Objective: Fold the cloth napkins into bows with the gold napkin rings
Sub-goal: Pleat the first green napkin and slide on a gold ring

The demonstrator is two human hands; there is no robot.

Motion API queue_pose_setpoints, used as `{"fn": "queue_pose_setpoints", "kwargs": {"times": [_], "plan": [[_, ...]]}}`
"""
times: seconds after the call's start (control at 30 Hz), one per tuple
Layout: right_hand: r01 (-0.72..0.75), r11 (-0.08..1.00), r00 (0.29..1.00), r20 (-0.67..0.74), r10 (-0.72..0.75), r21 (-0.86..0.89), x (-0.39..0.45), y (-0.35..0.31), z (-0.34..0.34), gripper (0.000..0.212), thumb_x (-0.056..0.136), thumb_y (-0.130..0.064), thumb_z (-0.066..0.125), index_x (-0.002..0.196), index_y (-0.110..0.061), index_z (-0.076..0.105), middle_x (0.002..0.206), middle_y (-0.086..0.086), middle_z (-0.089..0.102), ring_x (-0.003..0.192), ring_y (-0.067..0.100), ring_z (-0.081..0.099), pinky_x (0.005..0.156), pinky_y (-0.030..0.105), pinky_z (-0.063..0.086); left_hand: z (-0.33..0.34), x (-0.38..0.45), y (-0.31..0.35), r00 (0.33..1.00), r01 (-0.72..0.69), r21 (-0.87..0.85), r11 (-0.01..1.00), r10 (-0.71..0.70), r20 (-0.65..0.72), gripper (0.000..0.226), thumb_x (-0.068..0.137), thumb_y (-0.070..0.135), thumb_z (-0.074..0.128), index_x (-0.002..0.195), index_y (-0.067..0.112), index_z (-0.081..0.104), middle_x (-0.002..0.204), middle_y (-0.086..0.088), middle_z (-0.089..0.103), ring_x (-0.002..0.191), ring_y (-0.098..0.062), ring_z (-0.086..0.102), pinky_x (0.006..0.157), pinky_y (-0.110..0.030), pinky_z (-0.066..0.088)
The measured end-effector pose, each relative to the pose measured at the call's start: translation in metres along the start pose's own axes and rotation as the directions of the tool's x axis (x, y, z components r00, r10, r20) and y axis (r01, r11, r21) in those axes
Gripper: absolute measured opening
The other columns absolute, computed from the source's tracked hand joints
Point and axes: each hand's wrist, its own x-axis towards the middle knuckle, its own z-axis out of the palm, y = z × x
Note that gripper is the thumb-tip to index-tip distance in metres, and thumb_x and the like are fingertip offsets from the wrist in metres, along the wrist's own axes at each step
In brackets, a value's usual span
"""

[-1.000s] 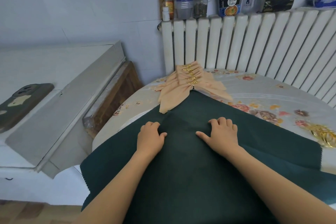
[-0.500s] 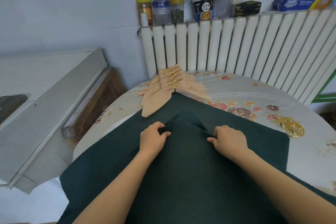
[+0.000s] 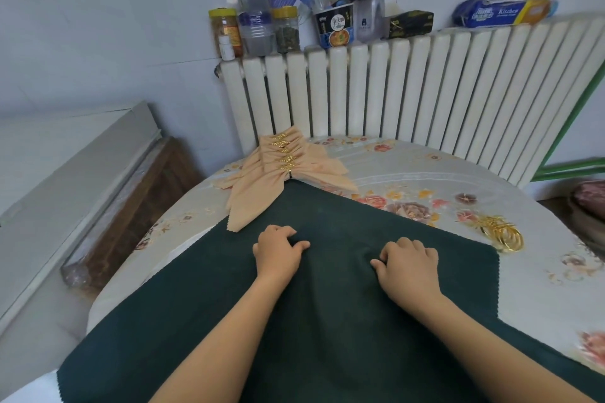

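Observation:
A dark green cloth napkin [image 3: 327, 321] lies spread on the round table with the floral cover [image 3: 409, 173]. My left hand [image 3: 276, 252] and my right hand [image 3: 409, 263] sit side by side on its middle, fingers curled and pinching the fabric, with small creases between them. Behind the napkin's far corner is a row of several peach napkin bows [image 3: 284, 170], each cinched by a gold ring. A pile of loose gold napkin rings [image 3: 502, 232] lies on the table to the right of the green cloth.
A white radiator [image 3: 409, 91] stands against the wall behind the table, with jars, bottles and a tissue pack [image 3: 501, 11] on top. A grey cabinet [image 3: 65, 190] and a wooden board are to the left. A green frame stands at the right.
The raised fold that my hands had pinched up between them has flattened; both hands have shifted slightly away from me on the cloth. The camera view has turned to the right.

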Motion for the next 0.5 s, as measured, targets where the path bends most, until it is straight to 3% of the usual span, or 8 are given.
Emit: {"fn": "queue_pose_setpoints", "kwargs": {"times": [0.2,0.33,0.4,0.5], "plan": [[0.019,0.994,1.0,0.014,-0.02,0.108,0.014,0.0,0.003,0.027,0.094,-0.041,0.045,0.115,-0.026,0.051,0.119,-0.005,0.053,0.113,0.017,0.045,0.096,0.031,0.034,-0.004,0.019,0.005,0.987,0.093,-0.042,0.995,-0.086,0.137,0.042,0.079,0.037,0.07,0.116,0.027,0.053,0.118,0.009,0.056,0.114,-0.013,0.05,0.099,-0.033,0.031],[0.028,0.979,0.997,0.063,-0.041,0.204,0.033,-0.015,0.008,0.034,0.093,-0.044,0.047,0.123,-0.027,0.052,0.122,-0.004,0.052,0.117,0.019,0.043,0.099,0.033,0.031,-0.007,0.033,0.006,0.971,0.096,-0.115,0.989,-0.067,0.231,0.035,0.08,0.041,0.069,0.112,0.028,0.061,0.109,0.011,0.06,0.11,-0.012,0.055,0.105,-0.037,0.034],[0.011,0.964,0.996,0.081,-0.034,0.264,0.047,-0.025,0.012,0.037,0.093,-0.046,0.047,0.125,-0.027,0.053,0.124,-0.002,0.051,0.119,0.02,0.042,0.101,0.035,0.03,-0.006,0.036,0.005,0.977,0.046,-0.204,0.978,-0.001,0.215,0.023,0.083,0.037,0.068,0.103,0.028,0.066,0.102,0.011,0.064,0.104,-0.011,0.058,0.1,-0.035,0.04],[0.004,0.944,0.991,0.128,-0.049,0.331,0.071,-0.04,0.013,0.034,0.093,-0.046,0.049,0.12,-0.028,0.058,0.124,-0.002,0.053,0.121,0.022,0.041,0.101,0.037,0.03,-0.006,0.039,0.005,0.979,-0.002,-0.279,0.96,0.059,0.196,0.015,0.086,0.026,0.066,0.1,0.022,0.07,0.098,0.008,0.067,0.095,-0.008,0.059,0.081,-0.021,0.041]]}}
